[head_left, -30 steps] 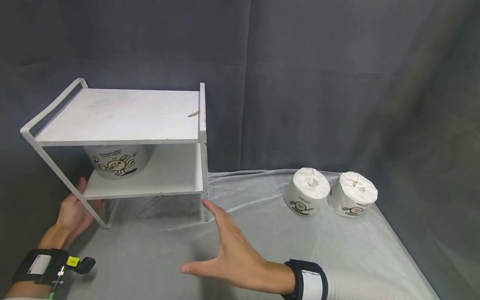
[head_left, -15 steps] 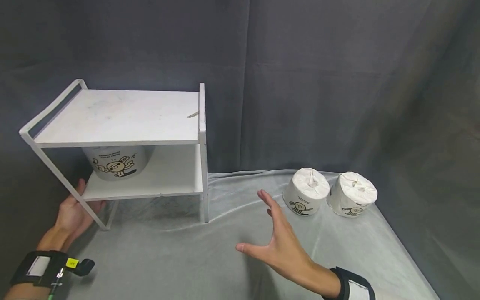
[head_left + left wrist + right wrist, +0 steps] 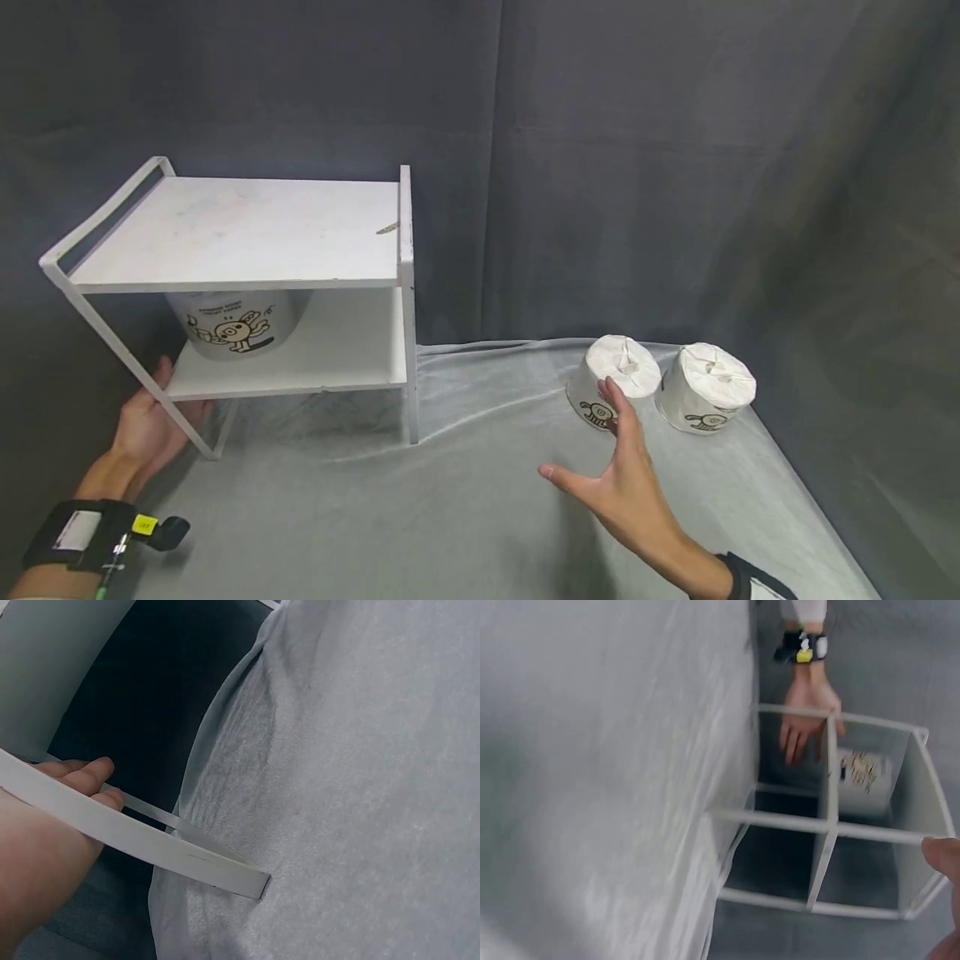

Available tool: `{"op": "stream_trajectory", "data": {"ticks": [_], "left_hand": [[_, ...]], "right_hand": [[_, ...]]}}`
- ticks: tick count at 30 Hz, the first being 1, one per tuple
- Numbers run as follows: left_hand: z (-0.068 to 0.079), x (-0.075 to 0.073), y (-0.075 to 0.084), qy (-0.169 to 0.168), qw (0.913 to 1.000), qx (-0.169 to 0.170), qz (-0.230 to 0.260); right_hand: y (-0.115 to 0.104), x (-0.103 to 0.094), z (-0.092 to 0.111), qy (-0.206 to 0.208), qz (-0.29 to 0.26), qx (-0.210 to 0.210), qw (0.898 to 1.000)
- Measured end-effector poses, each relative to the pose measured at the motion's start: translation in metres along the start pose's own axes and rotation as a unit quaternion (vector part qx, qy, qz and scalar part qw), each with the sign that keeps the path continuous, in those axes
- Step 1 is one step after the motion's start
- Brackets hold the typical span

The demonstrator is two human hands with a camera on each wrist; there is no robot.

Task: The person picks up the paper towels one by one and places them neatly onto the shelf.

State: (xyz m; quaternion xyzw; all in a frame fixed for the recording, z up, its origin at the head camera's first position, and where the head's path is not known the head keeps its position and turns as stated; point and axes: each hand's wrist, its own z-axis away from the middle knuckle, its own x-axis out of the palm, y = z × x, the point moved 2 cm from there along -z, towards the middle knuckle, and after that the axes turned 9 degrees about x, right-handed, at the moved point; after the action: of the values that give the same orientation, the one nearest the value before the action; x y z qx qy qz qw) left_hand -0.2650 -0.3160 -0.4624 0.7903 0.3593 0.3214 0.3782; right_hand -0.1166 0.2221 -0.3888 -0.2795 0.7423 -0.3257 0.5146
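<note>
Moving my right hand [image 3: 628, 492] away from the white rack [image 3: 240, 242], across to the nearer roll [image 3: 621, 365].
With twelve straight ahead of me, that hand is at two o'clock, empty, thumb and fingers spread; a second ago it was beside the rack. It overlaps the nearer roll at one o'clock, but I can't tell whether it touches. The other roll [image 3: 708, 392] stands just beside, towards two, on the bench [image 3: 337, 517]. I judge the change puts the nearer roll handiest. My left hand [image 3: 146, 429] stays at ten o'clock at the rack's side, fingers loosely extended; how firmly it bears there I can't tell. A third roll [image 3: 236, 329] stands on the lower shelf [image 3: 352, 333], at eleven.
</note>
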Motion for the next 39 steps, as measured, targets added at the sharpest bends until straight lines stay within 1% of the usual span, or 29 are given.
{"op": "stream_trajectory", "data": {"ticks": [4,9,10,16,18,21,23,30,34,39], "left_hand": [[0.000,0.000,0.001,-0.003,0.9999,0.004,0.010],[0.000,0.000,0.001,-0.006,0.9997,0.011,0.021],[-0.001,0.000,0.002,-0.009,0.9994,0.014,0.031],[-0.001,0.002,0.002,-0.005,0.9985,0.015,0.053],[-0.001,0.002,0.002,-0.005,0.9987,0.012,0.050],[-0.001,0.001,0.001,-0.012,0.9985,0.016,0.050],[-0.001,0.001,0.000,-0.015,0.9989,0.017,0.041],[0.000,-0.001,0.000,-0.007,0.9995,0.017,0.026],[0.000,0.000,0.001,-0.005,0.9997,0.014,0.020],[0.000,0.001,0.002,0.003,1.0000,0.008,0.004]], "right_hand": [[0.019,-0.009,-0.007,0.042,0.000,0.010,0.999],[0.040,-0.015,-0.012,0.082,-0.013,0.054,0.995],[0.044,-0.015,-0.013,0.088,-0.015,0.065,0.994],[0.062,-0.013,-0.024,0.120,-0.035,0.123,0.985],[0.067,-0.010,-0.027,0.126,-0.045,0.139,0.981],[0.076,-0.004,-0.031,0.137,-0.055,0.155,0.977],[0.083,0.000,-0.035,0.145,-0.056,0.165,0.974],[0.113,0.011,-0.051,0.157,-0.039,0.185,0.969],[0.128,0.018,-0.062,0.166,-0.036,0.183,0.968],[0.144,0.022,-0.077,0.169,-0.047,0.178,0.968]]}}
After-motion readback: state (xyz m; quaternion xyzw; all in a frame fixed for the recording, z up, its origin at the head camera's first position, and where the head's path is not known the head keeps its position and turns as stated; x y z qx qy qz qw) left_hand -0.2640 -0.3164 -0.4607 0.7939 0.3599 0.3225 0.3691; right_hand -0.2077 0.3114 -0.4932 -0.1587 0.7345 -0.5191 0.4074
